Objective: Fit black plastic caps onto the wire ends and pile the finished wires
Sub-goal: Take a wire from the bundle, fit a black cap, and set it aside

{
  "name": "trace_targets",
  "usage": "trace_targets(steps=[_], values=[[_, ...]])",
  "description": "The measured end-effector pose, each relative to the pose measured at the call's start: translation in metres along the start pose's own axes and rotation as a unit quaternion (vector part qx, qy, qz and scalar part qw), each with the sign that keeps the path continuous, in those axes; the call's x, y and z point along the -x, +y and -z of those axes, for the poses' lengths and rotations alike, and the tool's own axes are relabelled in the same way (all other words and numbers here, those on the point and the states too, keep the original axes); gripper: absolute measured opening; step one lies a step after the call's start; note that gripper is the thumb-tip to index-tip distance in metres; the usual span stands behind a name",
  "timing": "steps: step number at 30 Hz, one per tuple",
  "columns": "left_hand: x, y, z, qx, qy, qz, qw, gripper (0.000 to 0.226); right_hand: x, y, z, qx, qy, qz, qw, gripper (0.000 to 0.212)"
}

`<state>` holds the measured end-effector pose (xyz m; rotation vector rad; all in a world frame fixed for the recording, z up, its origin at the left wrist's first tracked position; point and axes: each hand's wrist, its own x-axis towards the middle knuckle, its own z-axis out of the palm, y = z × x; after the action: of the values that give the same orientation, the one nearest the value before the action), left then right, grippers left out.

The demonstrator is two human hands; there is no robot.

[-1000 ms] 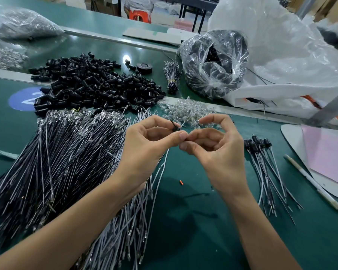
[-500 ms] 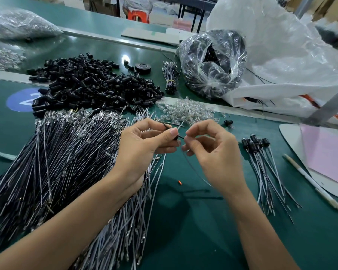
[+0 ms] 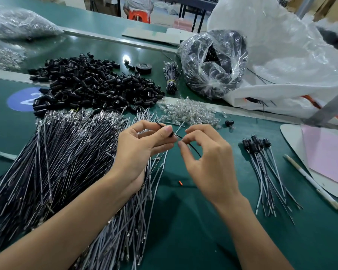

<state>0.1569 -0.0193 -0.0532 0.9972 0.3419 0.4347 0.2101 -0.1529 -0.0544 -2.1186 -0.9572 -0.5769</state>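
Note:
My left hand (image 3: 142, 145) pinches a small black cap (image 3: 171, 134) between thumb and fingers above the green table. My right hand (image 3: 207, 158) pinches a thin black wire (image 3: 193, 148) whose end points into that cap. A big heap of loose black caps (image 3: 94, 86) lies at the back left. A large fan of uncapped black and grey wires (image 3: 66, 162) spreads under my left forearm. A small pile of capped wires (image 3: 265, 168) lies to the right of my right hand.
A heap of small clear bulbs (image 3: 189, 112) lies just beyond my hands, with one stray black cap (image 3: 229, 123) beside it. A clear bag of black parts (image 3: 213, 63) and a big white sack (image 3: 281, 55) stand at the back right. A white pen (image 3: 312, 182) and pink paper (image 3: 328, 156) lie at the right.
My hands have drawn slightly apart. The right hand now pulls the black wire out to the right of the cap held by the left hand.

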Motion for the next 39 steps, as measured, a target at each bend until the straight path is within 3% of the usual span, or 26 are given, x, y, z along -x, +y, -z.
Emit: trace_targets(steps=[10,20,33,39], values=[[0.0011,0.0003,0.0003,-0.019,-0.003,-0.001,1.000,0.026,0.0010,-0.0016,0.0038,0.083,-0.028,0.031,0.996,0.007],[0.0033,0.0007,-0.0030,-0.025,-0.006,-0.018,1.000,0.024,0.0004,-0.0002,-0.0003,-0.034,-0.014,0.005,0.999,0.002],[0.0072,-0.0023,-0.0068,-0.048,-0.023,-0.053,0.997,0.020,0.0022,-0.0018,-0.0031,-0.045,0.053,0.006,0.998,0.006],[0.0079,-0.0027,-0.0087,-0.080,-0.021,-0.068,0.994,0.025,0.0016,-0.0061,-0.0031,-0.121,0.081,-0.070,0.987,0.034]])
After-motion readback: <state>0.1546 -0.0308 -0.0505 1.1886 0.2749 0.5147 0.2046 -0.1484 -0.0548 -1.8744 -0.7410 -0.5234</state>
